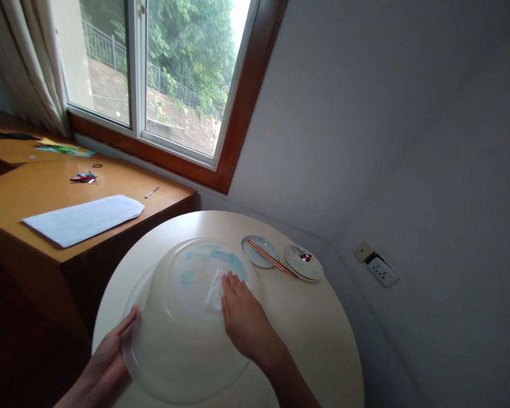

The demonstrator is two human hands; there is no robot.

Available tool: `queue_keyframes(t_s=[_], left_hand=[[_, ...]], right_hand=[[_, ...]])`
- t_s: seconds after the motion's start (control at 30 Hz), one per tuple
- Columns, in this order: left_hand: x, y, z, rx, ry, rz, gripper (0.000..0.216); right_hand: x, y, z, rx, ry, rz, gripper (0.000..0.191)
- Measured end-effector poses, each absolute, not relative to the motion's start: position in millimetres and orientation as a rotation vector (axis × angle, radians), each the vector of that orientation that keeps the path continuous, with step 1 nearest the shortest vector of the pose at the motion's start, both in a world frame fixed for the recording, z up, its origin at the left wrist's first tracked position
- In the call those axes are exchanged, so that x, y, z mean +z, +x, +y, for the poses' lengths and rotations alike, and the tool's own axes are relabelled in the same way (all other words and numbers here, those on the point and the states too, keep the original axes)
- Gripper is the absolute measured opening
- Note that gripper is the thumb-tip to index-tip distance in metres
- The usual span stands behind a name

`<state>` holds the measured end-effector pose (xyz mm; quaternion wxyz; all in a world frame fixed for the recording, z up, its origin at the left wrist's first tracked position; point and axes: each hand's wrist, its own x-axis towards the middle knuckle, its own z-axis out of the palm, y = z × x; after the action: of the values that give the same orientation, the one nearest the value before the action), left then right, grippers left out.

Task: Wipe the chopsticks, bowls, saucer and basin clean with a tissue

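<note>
A translucent plastic basin (182,340) is tilted with its outer base toward me, over the round white table. Blue patches show on its base. My left hand (113,351) grips the basin's rim at the left, thumb on the outer side and the other fingers mostly hidden beneath. With fingers together, my right hand (242,311) presses a white tissue (215,292) flat on the basin's base. Just past the basin lie a pale plate (255,256), a pair of orange-brown chopsticks (270,258) resting across it, and a white dish with a red flower design (304,263).
The round table's edge (355,351) curves close to the wall, where a power socket (381,270) sits. To the left, a wooden desk (42,187) holds a folded paper sheet (87,220), a pen (152,192) and small items. A window (187,73) stands behind.
</note>
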<state>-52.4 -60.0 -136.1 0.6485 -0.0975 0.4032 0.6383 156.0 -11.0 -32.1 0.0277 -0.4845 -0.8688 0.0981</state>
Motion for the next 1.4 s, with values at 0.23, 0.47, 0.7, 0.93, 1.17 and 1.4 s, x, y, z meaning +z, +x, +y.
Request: queue_keyframes(t_s=[0.23, 0.47, 0.7, 0.93, 1.17, 1.4], left_hand=[[-135, -52, -58, 1.465, -0.213, 0.948, 0.033], [-127, -48, -60, 1.444, -0.148, 0.923, 0.035], [-131, -48, -61, 1.473, -0.126, 0.99, 0.033], [-132, -46, -61, 1.482, -0.124, 0.959, 0.026], [-133, -45, -60, 1.482, -0.128, 0.949, 0.024], [-134, -46, -59, 1.512, -0.156, 0.979, 0.026]], right_hand=[[-31, 136, -21, 0.355, -1.137, -2.729, 0.05], [-26, 110, -3, 0.374, -1.007, -2.774, 0.049], [-31, 104, 39, 0.313, -1.097, -2.772, 0.047], [-34, 131, 59, 0.299, -1.349, -2.718, 0.049], [-41, 167, 29, 0.123, -1.594, -2.584, 0.048], [-42, 166, -21, 0.158, -1.507, -2.572, 0.048]])
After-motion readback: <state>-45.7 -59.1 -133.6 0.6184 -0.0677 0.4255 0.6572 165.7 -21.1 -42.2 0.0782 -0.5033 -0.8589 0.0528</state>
